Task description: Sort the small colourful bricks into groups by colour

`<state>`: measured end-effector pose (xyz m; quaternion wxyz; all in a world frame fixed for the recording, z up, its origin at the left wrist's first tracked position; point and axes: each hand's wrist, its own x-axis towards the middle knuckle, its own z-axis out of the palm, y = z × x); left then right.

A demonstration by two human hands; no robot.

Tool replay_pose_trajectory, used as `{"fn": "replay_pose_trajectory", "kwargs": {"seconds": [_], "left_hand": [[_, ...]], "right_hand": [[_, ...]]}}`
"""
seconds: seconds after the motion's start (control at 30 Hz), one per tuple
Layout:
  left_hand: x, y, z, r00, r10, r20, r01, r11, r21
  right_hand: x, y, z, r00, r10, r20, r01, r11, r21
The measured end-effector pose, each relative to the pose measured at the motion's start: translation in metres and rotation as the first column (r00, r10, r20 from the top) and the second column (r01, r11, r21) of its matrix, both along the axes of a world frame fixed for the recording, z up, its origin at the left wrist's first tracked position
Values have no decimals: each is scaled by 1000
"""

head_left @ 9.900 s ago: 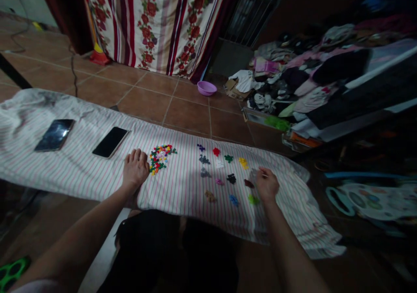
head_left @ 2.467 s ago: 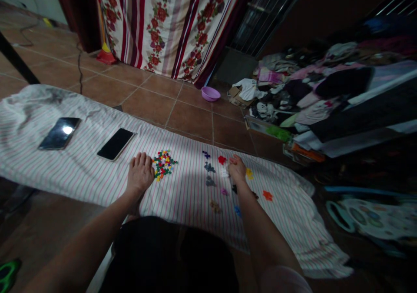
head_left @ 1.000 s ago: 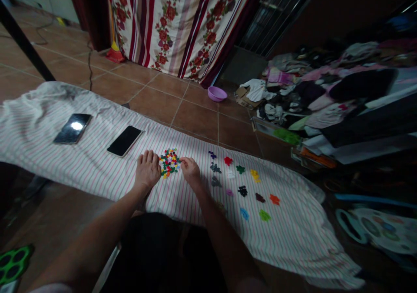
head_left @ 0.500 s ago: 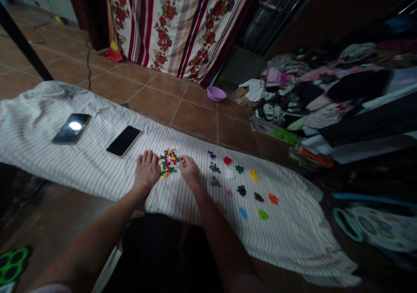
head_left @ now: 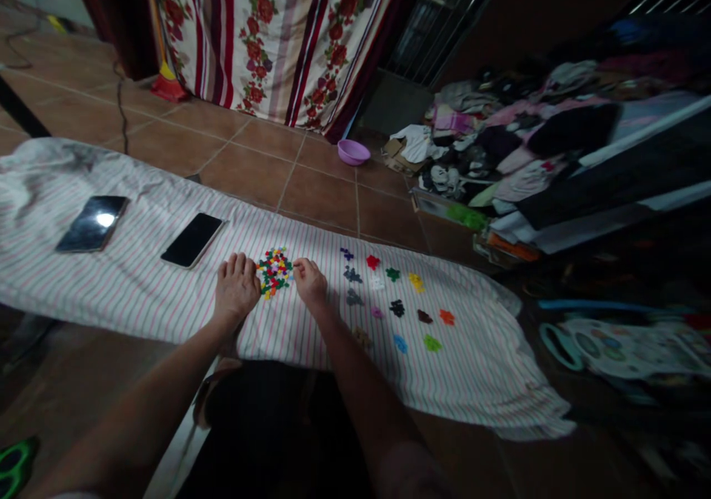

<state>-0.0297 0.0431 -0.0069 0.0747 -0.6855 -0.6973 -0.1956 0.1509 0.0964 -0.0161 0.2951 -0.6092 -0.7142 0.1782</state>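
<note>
A mixed pile of small coloured pieces point(head_left: 275, 271) lies on the striped cloth point(head_left: 327, 336), between my two hands. My left hand point(head_left: 237, 288) rests palm down at the pile's left edge, its fingers stretched out. On the other side, my right hand point(head_left: 309, 283) has thumb and forefinger pinched together by the pile's right edge; anything between the fingertips is too small to make out. Farther right, similar pieces are grouped by colour, among them a red heap point(head_left: 372, 262), a yellow heap point(head_left: 416, 282), a black heap point(head_left: 397, 308) and an orange heap point(head_left: 446, 317).
Left of my hands lie a dark phone point(head_left: 192, 240) and a shiny dark tablet-like device point(head_left: 93, 223). Beyond the cloth, a purple basin point(head_left: 353, 152) stands on the tiled floor. Clothes point(head_left: 500, 136) are heaped at the right, behind a white and blue plastic object point(head_left: 616, 343).
The whole view has shifted, so the cloth and hands appear farther left. Both hands keep nearly the same places beside the pile, the right still pinched.
</note>
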Motion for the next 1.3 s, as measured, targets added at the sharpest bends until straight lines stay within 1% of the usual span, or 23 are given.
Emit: {"fn": "replay_pose_trajectory", "kwargs": {"seconds": [0.13,0.23,0.37,0.43,0.5,0.63,0.67,0.77,0.8,0.87,0.97,1.07,1.17,1.23,1.3], "left_hand": [[0,-1,3,1000,-14,5,14,1000,-3],[0,-1,4,999,-23,25,24,1000,-6],[-1,-1,2,999,-30,34,30,1000,-4],[-1,-1,1,999,-29,37,29,1000,4],[-2,-1,1,999,-31,33,30,999,13],[-1,-2,2,999,-27,20,26,999,26],[-1,-2,2,1000,-24,20,24,999,27],[0,-2,3,999,-18,27,17,1000,14],[0,-2,3,999,-16,29,16,1000,10],[0,-2,4,1000,-17,23,17,1000,4],[0,-2,4,1000,-15,0,15,1000,7],[0,-3,4,1000,-13,-11,13,1000,8],[0,-2,4,1000,-11,-13,11,1000,5],[0,-2,4,1000,-10,-10,10,1000,-7],[1,-2,5,1000,-8,-3,8,1000,-21]], "right_hand": [[1,0,-5,992,-23,-127,25,1000,18],[2,0,-9,965,-73,-251,73,997,-9],[12,-4,-5,923,-122,-364,121,992,-25],[26,-7,1,909,-154,-389,162,987,-11],[47,-12,8,896,-195,-399,218,976,11],[107,-23,18,869,-282,-407,337,939,67],[125,-26,19,869,-312,-385,362,930,61],[176,-37,21,841,-462,-282,497,865,67],[192,-41,21,836,-490,-248,523,848,86],[222,-50,22,843,-512,-165,532,839,112],[259,-61,21,789,-613,-47,613,777,145],[285,-69,17,723,-691,8,683,716,146],[301,-71,12,676,-732,81,725,681,103],[306,-70,10,659,-739,143,739,671,64],[310,-68,9,664,-723,191,733,680,24]]}}
